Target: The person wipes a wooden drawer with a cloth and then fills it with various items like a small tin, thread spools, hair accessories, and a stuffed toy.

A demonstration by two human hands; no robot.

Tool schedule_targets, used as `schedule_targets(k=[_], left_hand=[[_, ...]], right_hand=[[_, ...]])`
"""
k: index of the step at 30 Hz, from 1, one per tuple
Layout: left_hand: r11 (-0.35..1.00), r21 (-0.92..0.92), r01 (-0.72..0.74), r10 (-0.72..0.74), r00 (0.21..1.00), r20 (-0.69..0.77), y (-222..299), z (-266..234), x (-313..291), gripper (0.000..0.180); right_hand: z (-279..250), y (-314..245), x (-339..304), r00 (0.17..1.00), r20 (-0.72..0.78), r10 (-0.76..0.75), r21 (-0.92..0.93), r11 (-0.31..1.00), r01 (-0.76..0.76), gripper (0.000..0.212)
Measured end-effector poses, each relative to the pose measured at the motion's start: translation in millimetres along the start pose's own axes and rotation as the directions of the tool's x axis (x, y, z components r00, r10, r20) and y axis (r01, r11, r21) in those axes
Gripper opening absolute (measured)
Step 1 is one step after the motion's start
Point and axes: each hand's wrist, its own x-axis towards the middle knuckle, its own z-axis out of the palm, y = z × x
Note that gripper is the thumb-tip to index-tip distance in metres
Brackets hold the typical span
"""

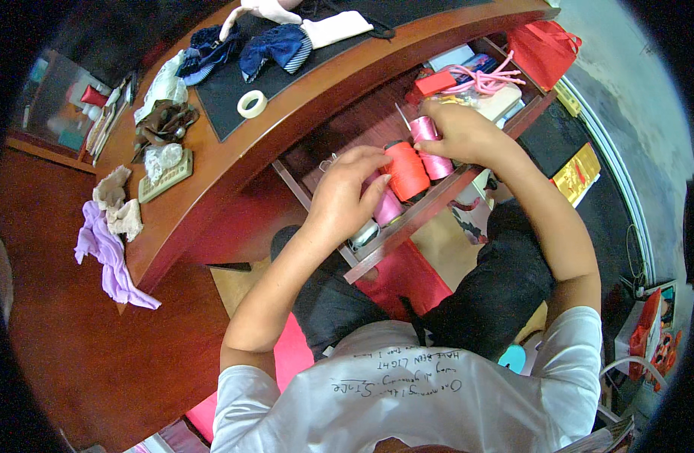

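Both my hands are in an open drawer (415, 243) above my lap. My left hand (345, 192) has its fingers and thumb at the left side of an orange-red spool of thread (406, 172). A pink spool (387, 208) lies partly hidden under that hand, with a white round thing (364, 233) near it. My right hand (464, 134) curls over a shiny pink spool (426, 136), its thumb across the thread; some of its fingertips are hidden. A thin pointed light thing (402, 115) sticks up beside this spool.
Pink cord (483, 78) and a red box (435, 83) fill the drawer's far right end. On the curved desk (211, 162) are a tape roll (252, 104), blue bows (275, 54), a calculator (166, 177) and purple cloth (105, 253). A red bag (543, 53) stands beyond the drawer.
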Motion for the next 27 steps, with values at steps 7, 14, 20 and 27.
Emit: schedule_targets(k=[7, 14, 20, 27], left_hand=[[0.999, 0.016, 0.038, -0.038, 0.999, 0.002, 0, 6, -7, 0.026], [0.999, 0.002, 0.052, -0.052, 0.998, -0.029, 4, 10, -9, 0.025], [0.996, 0.088, 0.011, -0.004, 0.997, -0.077, -6, 11, -13, 0.026], [0.999, 0.05, 0.014, -0.01, 0.997, -0.083, -1, 13, -17, 0.027]], right_hand=[[8, 11, 5, 0.989, 0.081, -0.123, -0.109, 0.985, 0.131, 0.056], [18, 9, 14, 0.988, 0.133, -0.073, -0.075, 0.994, 0.083, 0.062], [25, 9, 0, 0.996, -0.035, -0.079, -0.055, 0.995, 0.077, 0.053], [20, -3, -5, 0.996, -0.094, -0.008, -0.004, 1.0, 0.008, 0.057]])
